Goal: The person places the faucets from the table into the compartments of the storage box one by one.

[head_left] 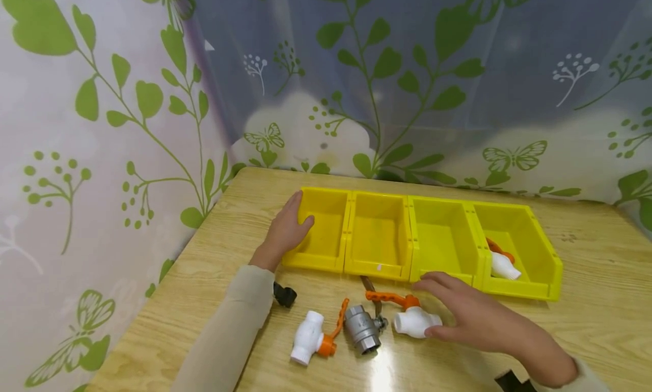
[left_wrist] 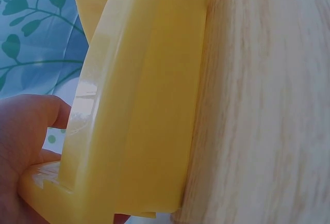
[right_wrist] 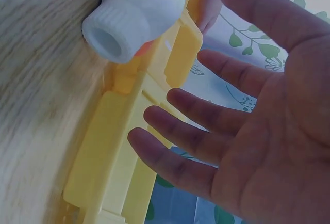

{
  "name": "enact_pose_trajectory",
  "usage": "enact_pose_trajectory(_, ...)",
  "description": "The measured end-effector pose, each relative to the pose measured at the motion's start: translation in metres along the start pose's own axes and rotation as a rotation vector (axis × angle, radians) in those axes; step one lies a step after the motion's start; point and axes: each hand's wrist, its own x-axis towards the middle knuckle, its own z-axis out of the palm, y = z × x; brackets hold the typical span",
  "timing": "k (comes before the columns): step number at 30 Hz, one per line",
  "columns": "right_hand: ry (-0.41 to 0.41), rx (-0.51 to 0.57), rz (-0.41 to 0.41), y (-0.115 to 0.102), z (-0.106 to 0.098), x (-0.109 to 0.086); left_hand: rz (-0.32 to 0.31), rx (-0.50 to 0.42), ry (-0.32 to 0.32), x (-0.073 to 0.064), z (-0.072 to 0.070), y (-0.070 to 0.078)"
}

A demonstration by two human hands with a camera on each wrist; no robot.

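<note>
My left hand [head_left: 288, 229] grips the left side wall of the leftmost yellow bin [head_left: 292, 260], its thumb over the rim. In the left wrist view, the hand [left_wrist: 28, 141] curls around the edge of the bin [left_wrist: 149, 105]. The right hand [head_left: 481, 318] hovers with fingers extended beside a white ball valve with an orange lever [head_left: 415, 322]. In the right wrist view, the right palm [right_wrist: 273, 126] holds nothing, and the white valve [right_wrist: 139, 15] lies beyond the fingertips. A metal ball valve [head_left: 363, 330] and another white valve [head_left: 308, 338] lie to the left.
Several yellow bins stand joined in a row; the rightmost bin [head_left: 547, 250] contains a white valve with an orange lever [head_left: 504, 266]. A small black object [head_left: 284, 294] lies near the left sleeve. Patterned curtains [head_left: 356, 86] hang behind the wooden table [head_left: 204, 296].
</note>
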Motion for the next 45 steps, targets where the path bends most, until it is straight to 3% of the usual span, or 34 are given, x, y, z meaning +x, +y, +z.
enact_pose_trajectory(10, -0.008, -0.017, -0.04, 0.004, 0.009, 0.006, -0.005, -0.004, -0.01, -0.001, -0.001, 0.001)
enact_pose_trajectory(45, -0.069, -0.011, -0.016, 0.007, 0.013, 0.005, -0.02, -0.011, -0.016, -0.003, -0.002, 0.002)
